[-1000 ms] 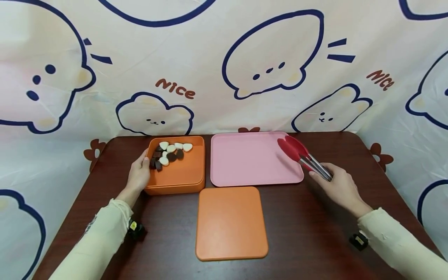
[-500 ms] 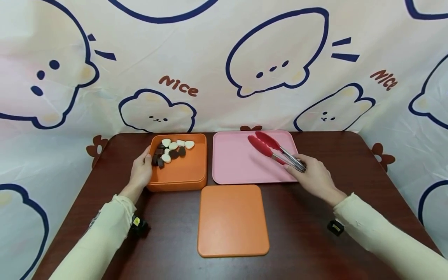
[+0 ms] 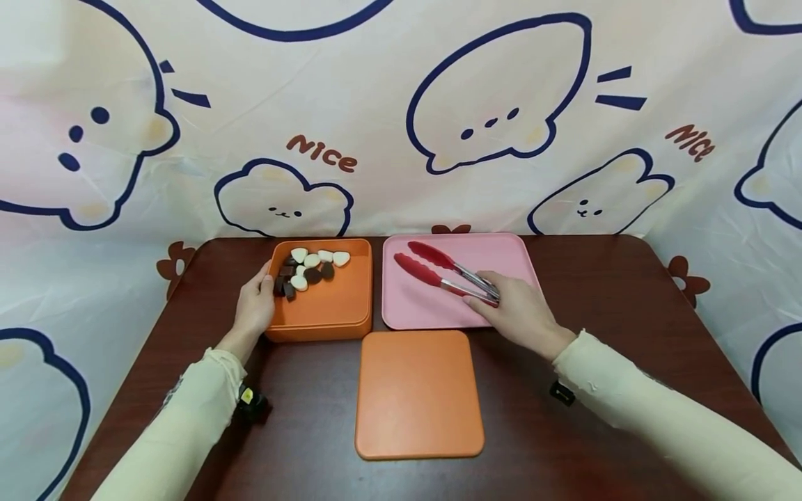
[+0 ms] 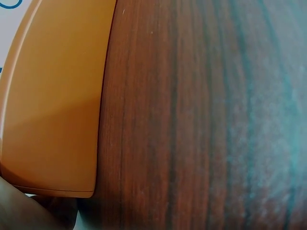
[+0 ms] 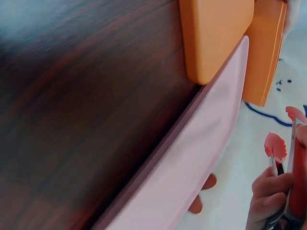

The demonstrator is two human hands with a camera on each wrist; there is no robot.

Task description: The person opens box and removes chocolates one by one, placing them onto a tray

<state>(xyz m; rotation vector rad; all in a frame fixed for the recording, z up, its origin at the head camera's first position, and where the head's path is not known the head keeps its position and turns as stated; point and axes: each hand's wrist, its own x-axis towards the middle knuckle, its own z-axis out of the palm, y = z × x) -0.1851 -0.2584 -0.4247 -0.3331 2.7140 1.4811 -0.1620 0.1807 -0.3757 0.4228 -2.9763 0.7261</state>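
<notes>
The right hand's (image 3: 516,309) fingers are curled round the metal handles of a pair of tongs (image 3: 457,288), their two red ends spread apart and held in the air above the left part of the pink tray (image 3: 432,306), pointing towards the orange box. Over on the other side, the left hand (image 3: 253,309) grips the left wall of that box (image 3: 332,303), its thumb up by the rim. Inside, the pieces are gathered in the far left part: rounded white pieces (image 3: 299,282) mixed with dark brown pieces (image 3: 312,275), some touching, while the orange floor shows to the right and nearer me. The tray lies flat just right of the box. A flat orange panel (image 3: 418,396) with rounded corners lies just in front of them, on the dark wooden table (image 3: 301,424); behind hangs a pale cloth (image 3: 376,90) printed with cartoon outlines.
</notes>
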